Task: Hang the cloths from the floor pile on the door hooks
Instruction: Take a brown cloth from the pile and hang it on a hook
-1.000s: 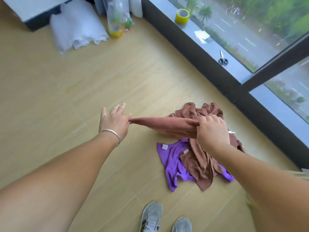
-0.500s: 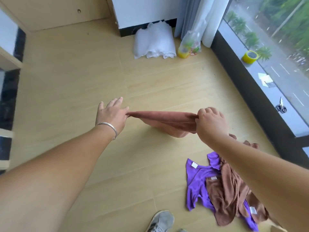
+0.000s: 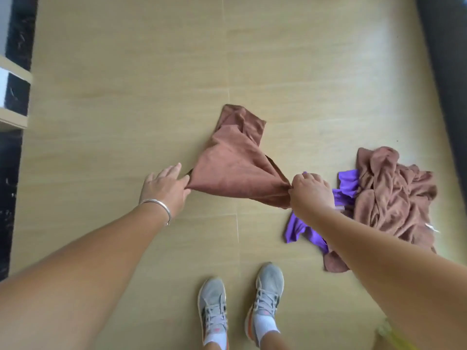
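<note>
Two hands pinch brown cloth [image 3: 235, 170]: left hand [image 3: 164, 190], right hand [image 3: 312, 192]; floor pile [image 3: 389, 198] beside

both your bare arms reach forward; your left hand [image 3: 165, 189] and right hand [image 3: 312, 192] each pinch one corner of the rust-brown terry cloth [image 3: 233, 164].

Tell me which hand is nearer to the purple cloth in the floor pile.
Right. The right hand, pinching the stretched brown cloth, hangs directly over the purple cloth; the left hand holds the opposite corner, well off to its left.
</note>
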Demonstrator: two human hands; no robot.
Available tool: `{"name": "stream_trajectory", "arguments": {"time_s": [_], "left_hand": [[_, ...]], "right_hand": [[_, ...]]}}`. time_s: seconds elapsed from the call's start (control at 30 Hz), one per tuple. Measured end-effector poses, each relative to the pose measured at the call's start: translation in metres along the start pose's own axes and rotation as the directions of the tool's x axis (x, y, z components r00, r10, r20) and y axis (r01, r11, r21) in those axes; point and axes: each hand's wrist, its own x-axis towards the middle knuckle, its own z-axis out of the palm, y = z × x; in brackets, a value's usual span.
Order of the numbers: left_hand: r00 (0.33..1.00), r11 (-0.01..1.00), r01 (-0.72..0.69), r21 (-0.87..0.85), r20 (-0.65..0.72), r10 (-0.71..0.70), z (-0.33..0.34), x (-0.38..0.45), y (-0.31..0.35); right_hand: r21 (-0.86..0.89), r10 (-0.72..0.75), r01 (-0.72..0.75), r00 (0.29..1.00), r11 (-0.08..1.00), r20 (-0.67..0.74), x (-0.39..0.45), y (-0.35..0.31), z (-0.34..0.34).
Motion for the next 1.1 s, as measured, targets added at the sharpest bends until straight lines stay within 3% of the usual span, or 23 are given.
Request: {"name": "stream_trajectory", "arguments": {"time_s": [0.17,0.3,0.5,0.73,0.87,1.1], "left_hand": [[0.988,0.999,-0.037,0.021,0.149,0.034,0.122,-0.031,0.014],[0.981,0.998,-0.067,-0.022,0.181,0.07,0.181,-0.056,0.016],[0.962,0.993,-0.114,0.006,0.25,0.109,0.226,-0.088,0.006],[0.964,0.982,-0.175,0.073,0.215,0.155,0.263,-0.095,0.008],[0.956,0.965,-0.24,0.11,0.201,0.214,0.301,-0.085,0.011],[0.959,0.957,-0.234,0.169,0.204,0.198,0.375,-0.039,0.018]], "right_hand": [[-0.016,0.023,-0.021,0.992,1.0,0.128,-0.037,-0.011,0.115],[-0.031,0.007,-0.001,0.984,1.0,0.18,-0.07,-0.024,0.175],[-0.021,0.014,-0.01,0.978,1.0,0.208,-0.106,-0.041,0.209],[-0.03,-0.065,0.072,0.978,0.997,0.198,-0.122,-0.059,0.236],[-0.1,-0.084,0.11,0.969,0.989,0.233,-0.116,-0.068,0.275],[-0.192,-0.119,0.17,0.961,0.967,0.25,-0.082,-0.075,0.355]]}}
